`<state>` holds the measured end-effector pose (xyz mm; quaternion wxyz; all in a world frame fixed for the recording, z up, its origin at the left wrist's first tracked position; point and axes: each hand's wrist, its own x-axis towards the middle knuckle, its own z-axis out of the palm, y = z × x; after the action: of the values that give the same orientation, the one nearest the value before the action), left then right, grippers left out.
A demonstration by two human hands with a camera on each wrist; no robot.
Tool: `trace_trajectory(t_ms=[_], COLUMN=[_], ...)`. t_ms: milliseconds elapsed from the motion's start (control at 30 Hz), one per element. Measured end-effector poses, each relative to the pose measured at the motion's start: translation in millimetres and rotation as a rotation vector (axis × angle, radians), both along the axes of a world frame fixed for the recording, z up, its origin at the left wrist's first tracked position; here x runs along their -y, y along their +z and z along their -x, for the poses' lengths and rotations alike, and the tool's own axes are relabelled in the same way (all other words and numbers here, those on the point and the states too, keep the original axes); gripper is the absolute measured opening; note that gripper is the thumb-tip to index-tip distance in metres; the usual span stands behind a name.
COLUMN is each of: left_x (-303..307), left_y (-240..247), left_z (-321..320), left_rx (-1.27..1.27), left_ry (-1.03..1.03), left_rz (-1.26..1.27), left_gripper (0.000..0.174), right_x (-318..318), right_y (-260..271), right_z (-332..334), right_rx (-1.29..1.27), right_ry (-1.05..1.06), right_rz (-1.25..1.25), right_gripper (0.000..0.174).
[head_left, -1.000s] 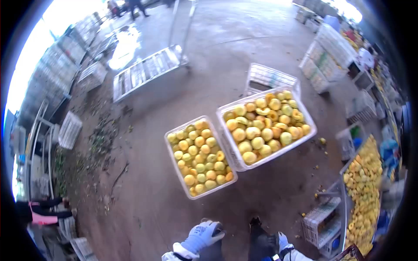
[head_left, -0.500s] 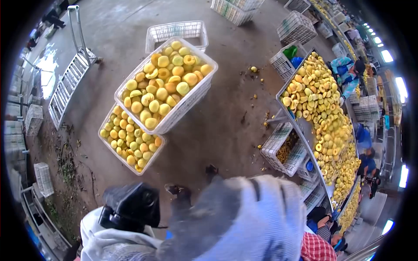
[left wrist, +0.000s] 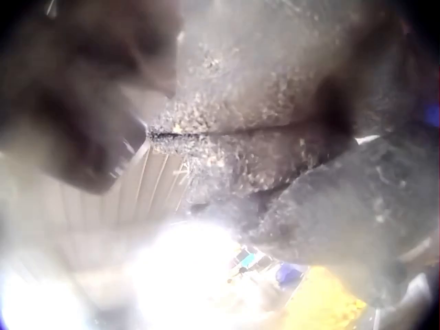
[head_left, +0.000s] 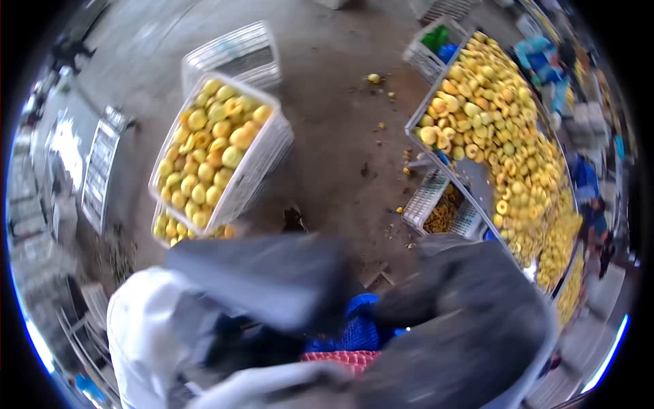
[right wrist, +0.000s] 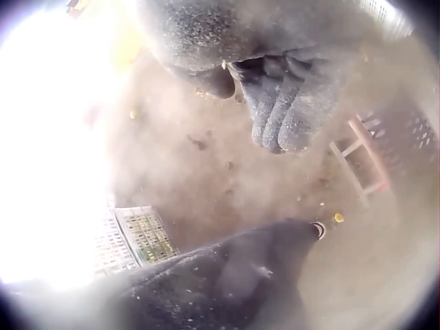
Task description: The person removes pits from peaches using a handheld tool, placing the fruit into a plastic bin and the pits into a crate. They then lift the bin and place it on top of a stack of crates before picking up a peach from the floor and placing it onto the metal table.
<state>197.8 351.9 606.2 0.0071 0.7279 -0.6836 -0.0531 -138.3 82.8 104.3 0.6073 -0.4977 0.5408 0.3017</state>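
Both hands are raised close below the head camera in grey-coated work gloves. My left hand is a blurred shape at lower centre, its fingers pointing right, with no object seen in it. Larger and nearer, my right hand fills the lower right. In the right wrist view, its loosely bent fingers hang over the floor and hold nothing. The left wrist view is mostly filled by speckled grey glove. Beyond the hands, a white crate heaped with yellow halved fruit overlaps a second fruit crate.
At right stands a table piled with yellow fruit halves, with a crate of brownish pieces under its edge. An empty-looking crate lies behind the full ones. A flat trolley is at left. A worker is beyond the table.
The hands have risen from low at the frame's bottom to close under the head camera. The view has turned right, so the fruit crates now sit further left and the fruit table nearer.
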Motion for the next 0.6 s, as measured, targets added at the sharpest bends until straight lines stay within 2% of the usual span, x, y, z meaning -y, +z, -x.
trace_trajectory(t_ms=[100, 133, 167, 200, 233, 267, 300, 333, 367, 400, 433, 500, 567, 600], left_x=[19, 22, 26, 32, 34, 37, 40, 38, 34, 33, 33, 35, 16, 7], left_y=[-19, -32, -47, -66, -97, -137, -177, -229, -285, -337, -384, -467, -578, -609], left_z=[-44, -62, -84, -109, -134, -165, -196, -223, -247, -273, -298, -358, -424, -463], left_rx=[-0.027, -0.058, -0.090, -0.137, -0.264, -0.416, -0.567, -0.634, -0.712, -0.738, -0.758, -0.951, -0.827, -0.644], left_ry=[-0.053, -0.051, -0.060, -0.065, -0.038, -0.015, 0.009, 0.079, 0.160, 0.287, 0.405, 0.810, 1.213, 1.360], left_rz=[-0.076, -0.114, -0.142, -0.168, -0.201, -0.205, -0.208, -0.179, -0.149, -0.076, -0.008, 0.196, 0.274, 0.211], left_gripper=[0.052, 0.053, 0.053, 0.054, 0.055, 0.056, 0.057, 0.056, 0.055, 0.055, 0.056, 0.060, 0.063, 0.066], right_x=[0, 12, 5, 14, 26, 31, 43, 59, 74, 88, 102, 110, 112, 105], right_y=[-14, -99, -35, -26, -32, -12, 13, 1, -4, -21, -34, -58, -96, -104], right_z=[-9, 13, -65, -118, -165, -227, -294, -335, -381, -418, -453, -517, -558, -578], right_rx=[-0.030, 0.213, 0.276, 0.309, 0.370, 0.539, 0.525, 0.306, 0.455, 0.479, 0.458, 0.408, 0.549, 0.612], right_ry=[-0.217, 0.168, 0.393, 0.209, 0.264, 0.326, 0.270, 0.338, 0.427, 0.470, 0.429, 0.546, 0.638, 0.598], right_rz=[-0.047, 0.401, 0.678, 0.597, 0.727, 0.926, 0.873, 1.000, 1.201, 1.322, 1.177, 1.206, 1.176, 1.105], right_gripper=[0.024, 0.021, 0.020, 0.017, 0.017, 0.015, 0.023, 0.026, 0.029, 0.031, 0.033, 0.032, 0.030, 0.030])
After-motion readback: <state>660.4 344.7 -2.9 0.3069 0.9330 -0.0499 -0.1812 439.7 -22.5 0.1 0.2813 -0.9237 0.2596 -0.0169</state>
